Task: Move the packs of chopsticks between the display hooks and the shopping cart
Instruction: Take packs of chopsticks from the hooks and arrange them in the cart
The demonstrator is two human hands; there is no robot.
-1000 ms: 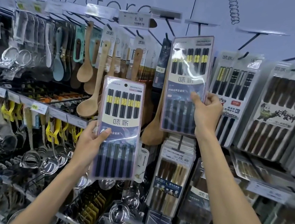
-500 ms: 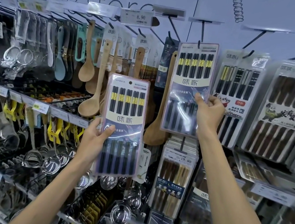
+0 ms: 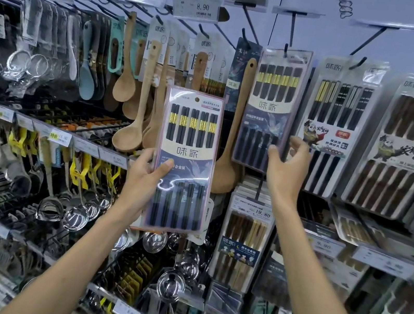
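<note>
My left hand [image 3: 142,176] grips a pack of black chopsticks with gold bands [image 3: 186,159] by its left edge and holds it upright in front of the shelves. A second, matching pack [image 3: 271,107] hangs on a black display hook [image 3: 287,48] up and to the right. My right hand [image 3: 286,170] is at that pack's lower right corner, fingers spread and loose; the thumb tip is at the pack's edge. The shopping cart is out of view.
More chopstick packs [image 3: 334,128] and dark wooden ones [image 3: 404,151] hang to the right, with lighter packs [image 3: 243,245] below. Wooden spoons [image 3: 131,117] hang just left of the held pack. Steel ladles [image 3: 75,214] fill the lower left shelves. A price tag [image 3: 196,7] sits above.
My right hand lowered the second pack onto the hook and loosened its grip on it. My left hand raised its pack slightly.
</note>
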